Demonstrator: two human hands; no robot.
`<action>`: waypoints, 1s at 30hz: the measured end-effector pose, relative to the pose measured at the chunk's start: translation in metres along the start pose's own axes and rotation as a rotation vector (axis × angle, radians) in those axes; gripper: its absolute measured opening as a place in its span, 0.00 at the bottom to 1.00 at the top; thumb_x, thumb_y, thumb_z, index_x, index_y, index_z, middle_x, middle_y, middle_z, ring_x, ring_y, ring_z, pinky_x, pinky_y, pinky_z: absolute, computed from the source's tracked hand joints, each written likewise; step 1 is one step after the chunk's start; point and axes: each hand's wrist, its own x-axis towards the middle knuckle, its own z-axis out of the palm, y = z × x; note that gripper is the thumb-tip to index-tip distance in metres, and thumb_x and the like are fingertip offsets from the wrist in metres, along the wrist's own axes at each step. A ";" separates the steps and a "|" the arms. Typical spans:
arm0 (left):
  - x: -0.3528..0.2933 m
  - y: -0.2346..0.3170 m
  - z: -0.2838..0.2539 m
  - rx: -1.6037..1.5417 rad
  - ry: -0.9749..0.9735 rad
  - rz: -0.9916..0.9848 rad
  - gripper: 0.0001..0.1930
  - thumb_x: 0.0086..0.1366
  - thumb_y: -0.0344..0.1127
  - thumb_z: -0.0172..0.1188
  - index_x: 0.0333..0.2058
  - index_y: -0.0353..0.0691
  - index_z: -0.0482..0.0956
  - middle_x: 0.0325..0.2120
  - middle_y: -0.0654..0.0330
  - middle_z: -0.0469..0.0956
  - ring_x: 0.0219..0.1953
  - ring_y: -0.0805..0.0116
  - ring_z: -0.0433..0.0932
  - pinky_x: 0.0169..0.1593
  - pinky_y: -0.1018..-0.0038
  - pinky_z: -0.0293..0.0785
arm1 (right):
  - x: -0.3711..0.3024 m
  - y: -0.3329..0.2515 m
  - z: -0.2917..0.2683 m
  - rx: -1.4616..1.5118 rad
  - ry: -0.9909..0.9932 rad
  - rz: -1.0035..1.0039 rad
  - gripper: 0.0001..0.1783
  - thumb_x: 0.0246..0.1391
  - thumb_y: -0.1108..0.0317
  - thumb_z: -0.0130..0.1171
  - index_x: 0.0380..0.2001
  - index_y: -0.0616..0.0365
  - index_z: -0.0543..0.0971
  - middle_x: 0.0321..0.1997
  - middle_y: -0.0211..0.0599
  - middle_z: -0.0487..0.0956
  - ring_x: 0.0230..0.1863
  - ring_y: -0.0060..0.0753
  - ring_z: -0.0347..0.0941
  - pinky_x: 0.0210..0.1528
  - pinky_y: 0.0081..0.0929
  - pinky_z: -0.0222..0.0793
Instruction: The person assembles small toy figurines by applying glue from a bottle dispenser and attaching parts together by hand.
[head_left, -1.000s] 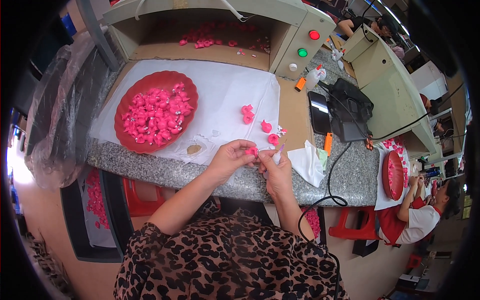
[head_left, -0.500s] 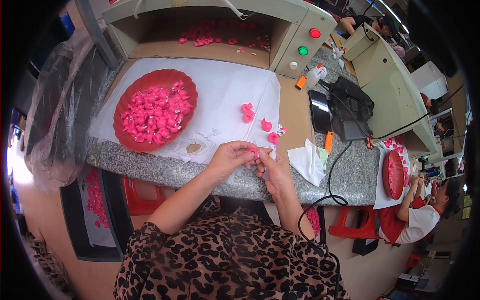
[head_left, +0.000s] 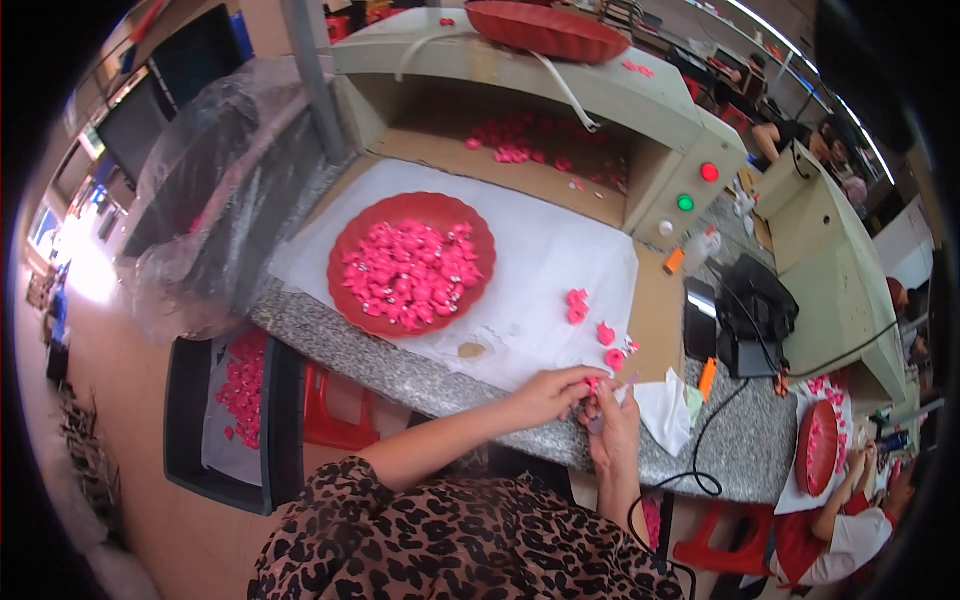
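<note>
Over the bench's front edge, my left hand [head_left: 560, 393] pinches a small pink moulded piece [head_left: 592, 385] between thumb and fingertips. Close against it, my right hand [head_left: 615, 430] is closed around a thin pale-purple tool [head_left: 597, 424], its tip pointing up past the fingers; its exact kind is unclear. Just beyond my hands on white paper [head_left: 540, 260] lie several loose pink pieces [head_left: 606, 333], one beside a small white-and-silver bit. A red scalloped plate [head_left: 487, 285] farther left holds a heap of pink pieces [head_left: 410, 275] with shiny silver spots.
Behind the paper stands a cream booth [head_left: 650, 120] with red and green buttons. To the right lie a crumpled white tissue [head_left: 663, 410], an orange marker-like stick [head_left: 707, 379], a phone [head_left: 699, 318], a black bag [head_left: 755, 300] and a looping cable. A dark bin [head_left: 285, 430] sits lower left. A co-worker [head_left: 850, 530] sits far right.
The view has swung left and up, so the bench appears lower and farther right. Both hands stay together at the pink piece; the pale-purple tool now shows more clearly in my right hand.
</note>
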 end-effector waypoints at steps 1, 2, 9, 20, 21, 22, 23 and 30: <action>-0.001 -0.001 0.000 0.020 0.026 0.009 0.16 0.63 0.32 0.42 0.50 0.43 0.64 0.25 0.66 0.67 0.23 0.81 0.65 0.25 0.84 0.64 | -0.001 0.000 0.001 0.003 -0.011 -0.009 0.07 0.50 0.67 0.53 0.28 0.59 0.71 0.19 0.27 0.68 0.18 0.18 0.61 0.18 0.16 0.57; 0.000 -0.006 0.001 -0.104 -0.027 0.017 0.15 0.64 0.33 0.40 0.49 0.43 0.63 0.25 0.67 0.66 0.22 0.82 0.63 0.24 0.85 0.62 | -0.002 -0.001 0.000 0.004 -0.011 -0.020 0.07 0.50 0.67 0.53 0.27 0.59 0.71 0.19 0.27 0.68 0.18 0.18 0.61 0.18 0.16 0.57; 0.004 -0.013 0.001 -0.321 -0.083 0.026 0.14 0.66 0.37 0.36 0.46 0.40 0.62 0.22 0.66 0.64 0.23 0.80 0.62 0.26 0.85 0.57 | 0.001 0.008 -0.003 -0.115 -0.033 0.006 0.09 0.52 0.62 0.51 0.31 0.56 0.71 0.20 0.26 0.69 0.18 0.17 0.62 0.17 0.16 0.59; 0.007 -0.022 0.002 -0.320 -0.111 0.067 0.11 0.66 0.38 0.35 0.41 0.39 0.60 0.22 0.65 0.61 0.25 0.77 0.62 0.28 0.82 0.59 | 0.000 0.014 0.006 -0.072 0.013 -0.077 0.08 0.50 0.64 0.53 0.25 0.58 0.71 0.18 0.28 0.69 0.16 0.17 0.62 0.17 0.15 0.61; 0.006 -0.021 0.004 -0.308 -0.097 0.056 0.11 0.66 0.38 0.36 0.41 0.39 0.60 0.21 0.65 0.61 0.25 0.76 0.62 0.28 0.82 0.59 | 0.000 0.014 0.005 -0.072 0.014 -0.076 0.08 0.50 0.64 0.53 0.25 0.58 0.71 0.18 0.28 0.69 0.16 0.17 0.62 0.17 0.15 0.61; 0.005 -0.020 0.004 -0.297 -0.083 0.044 0.11 0.66 0.38 0.36 0.40 0.39 0.60 0.21 0.65 0.60 0.24 0.76 0.61 0.28 0.81 0.59 | 0.001 0.015 0.004 -0.068 0.007 -0.072 0.09 0.50 0.64 0.53 0.25 0.58 0.71 0.18 0.29 0.70 0.16 0.18 0.63 0.17 0.15 0.61; 0.006 -0.019 0.005 -0.297 -0.083 0.044 0.11 0.66 0.38 0.36 0.40 0.39 0.60 0.21 0.65 0.60 0.24 0.76 0.61 0.28 0.81 0.59 | 0.002 0.015 0.003 -0.064 0.001 -0.068 0.09 0.50 0.64 0.54 0.26 0.59 0.71 0.18 0.29 0.70 0.16 0.19 0.63 0.17 0.16 0.61; 0.009 -0.023 0.000 -0.451 -0.122 -0.029 0.11 0.66 0.38 0.36 0.42 0.39 0.60 0.21 0.65 0.60 0.24 0.76 0.61 0.27 0.82 0.59 | 0.002 0.013 0.006 -0.072 0.020 -0.072 0.10 0.50 0.64 0.53 0.27 0.60 0.70 0.18 0.31 0.70 0.17 0.21 0.66 0.17 0.16 0.62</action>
